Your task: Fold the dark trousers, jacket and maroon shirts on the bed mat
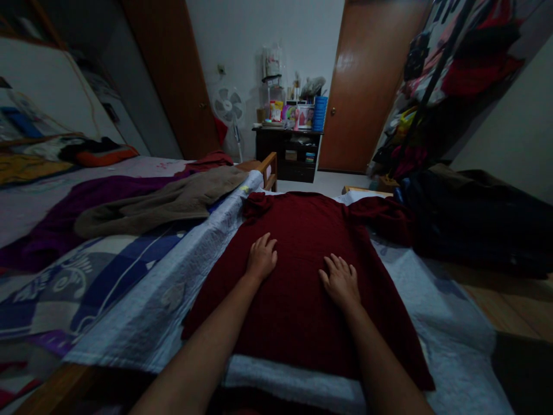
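Observation:
A dark red shirt [298, 311] lies spread out on a pale blue quilted cover [449, 328]. Its neck edge faces away from me and its hem is toward me. The right sleeve looks bunched, and the left one is crumpled at the shoulder. My left hand [262, 256] rests on the left middle of the shirt with the fingers stretched out. On the right middle of the cloth lies my right hand [341, 281], palm down and fingers spread. Neither hand grips the fabric.
To the left, a grey-brown garment [173, 199] and a purple cloth [99, 196] lie over a blue patterned blanket [108, 276]. A dark folded pile [479, 219] sits at the right on a wooden surface [496, 297]. Beyond are a fan [228, 105] and a black cabinet [287, 155].

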`<state>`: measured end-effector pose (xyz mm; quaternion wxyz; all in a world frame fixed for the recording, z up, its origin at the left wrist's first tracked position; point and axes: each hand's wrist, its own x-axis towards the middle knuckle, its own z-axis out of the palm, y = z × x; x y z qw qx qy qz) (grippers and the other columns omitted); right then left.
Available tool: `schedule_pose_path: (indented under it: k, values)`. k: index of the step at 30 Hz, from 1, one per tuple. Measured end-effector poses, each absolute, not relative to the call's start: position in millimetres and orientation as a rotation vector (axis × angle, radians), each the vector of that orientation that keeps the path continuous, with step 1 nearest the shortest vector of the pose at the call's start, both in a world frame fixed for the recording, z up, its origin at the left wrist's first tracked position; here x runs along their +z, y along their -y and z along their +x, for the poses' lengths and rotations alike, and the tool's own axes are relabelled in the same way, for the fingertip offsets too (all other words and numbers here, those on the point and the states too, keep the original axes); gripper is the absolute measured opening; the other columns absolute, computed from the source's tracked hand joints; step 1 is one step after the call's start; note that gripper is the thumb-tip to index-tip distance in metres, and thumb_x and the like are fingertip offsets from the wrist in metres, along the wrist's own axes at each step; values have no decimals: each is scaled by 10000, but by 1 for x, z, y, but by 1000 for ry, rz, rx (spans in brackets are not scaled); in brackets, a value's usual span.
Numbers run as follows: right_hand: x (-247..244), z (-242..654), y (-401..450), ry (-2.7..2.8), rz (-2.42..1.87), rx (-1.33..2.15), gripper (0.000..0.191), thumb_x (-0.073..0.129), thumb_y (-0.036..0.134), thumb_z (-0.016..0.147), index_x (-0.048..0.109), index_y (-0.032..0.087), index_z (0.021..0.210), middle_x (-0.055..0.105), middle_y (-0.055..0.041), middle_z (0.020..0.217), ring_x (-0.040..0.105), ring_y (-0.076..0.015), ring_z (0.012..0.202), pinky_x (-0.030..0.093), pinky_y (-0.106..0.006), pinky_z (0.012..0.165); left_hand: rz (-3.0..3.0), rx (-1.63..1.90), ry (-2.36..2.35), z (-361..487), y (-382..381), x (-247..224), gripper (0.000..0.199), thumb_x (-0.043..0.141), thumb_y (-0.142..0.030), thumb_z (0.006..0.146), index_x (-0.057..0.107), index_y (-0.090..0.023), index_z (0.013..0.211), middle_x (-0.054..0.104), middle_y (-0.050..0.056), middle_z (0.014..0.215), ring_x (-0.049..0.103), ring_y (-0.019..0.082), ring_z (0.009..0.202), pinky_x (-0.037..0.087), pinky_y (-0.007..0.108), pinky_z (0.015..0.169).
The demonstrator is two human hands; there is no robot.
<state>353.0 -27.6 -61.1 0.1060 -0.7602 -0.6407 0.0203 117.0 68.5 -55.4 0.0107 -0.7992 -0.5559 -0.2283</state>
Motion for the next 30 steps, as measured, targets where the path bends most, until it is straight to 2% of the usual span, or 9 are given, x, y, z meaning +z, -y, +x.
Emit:
schedule_pose_path:
  k: [3,7,9,13,16,21,25,30]
  values:
    - [-61,353,28,1878,-2241,53,520,376,447,927,463,225,1389,385,-59,1499,295,-255,1379,149,-469,1118,-2608,-634,1548,123,-50,-53,417,535,-245,854,554,-208,1269,385,87,1492,393,247,1318,314,403,1101]
    - [-63,353,28,1871,-2245,41,517,374,443,930,456,226,1392,386,-62,1499,289,-251,1382,141,-471,1119,-2779,-385,1572,123,-29,-53,445,467,-365,913,487,-262,1345,424,43,1479,352,236,1360,254,458,1135]
    - [-63,353,28,1872,-2246,51,520,373,444,930,451,228,1397,382,-55,1501,287,-248,1383,137,-469,1122,-2782,-266,1689,119,-25,-54,501,421,-435,928,413,-286,1407,384,37,1509,299,250,1397,222,511,1135]
    - [-61,353,28,1859,-2273,68,526,383,465,927,454,237,1396,374,-50,1506,282,-255,1385,143,-466,1123,-2646,-125,1934,110,-22,-57,645,371,-619,890,322,-327,1463,261,59,1566,177,346,1435,162,623,1101]
    - [-59,355,28,1765,-2372,48,560,402,519,913,466,234,1392,371,-86,1503,268,-307,1387,150,-497,1110,-2533,-128,2012,108,-20,-59,715,334,-700,856,322,-331,1468,244,85,1569,148,400,1430,151,619,1097]
    - [-57,363,28,1599,-2524,7,594,434,552,895,478,223,1388,350,-170,1493,254,-369,1388,166,-506,1092,-2474,-190,1963,109,-15,-62,709,301,-700,865,311,-336,1473,256,87,1565,158,400,1426,135,590,1108]
    - [-49,358,26,1594,-2545,42,584,477,503,888,479,188,1379,329,-192,1497,234,-395,1389,183,-546,1076,-2465,-191,1971,110,-15,-64,711,315,-700,861,310,-339,1473,256,84,1565,165,396,1424,129,588,1108]
    - [-39,323,36,1997,-2126,85,531,454,402,913,442,179,1395,346,-125,1509,253,-305,1398,194,-489,1112,-2460,-233,1950,110,-14,-64,692,351,-675,865,332,-328,1464,288,90,1552,181,395,1419,147,587,1106]
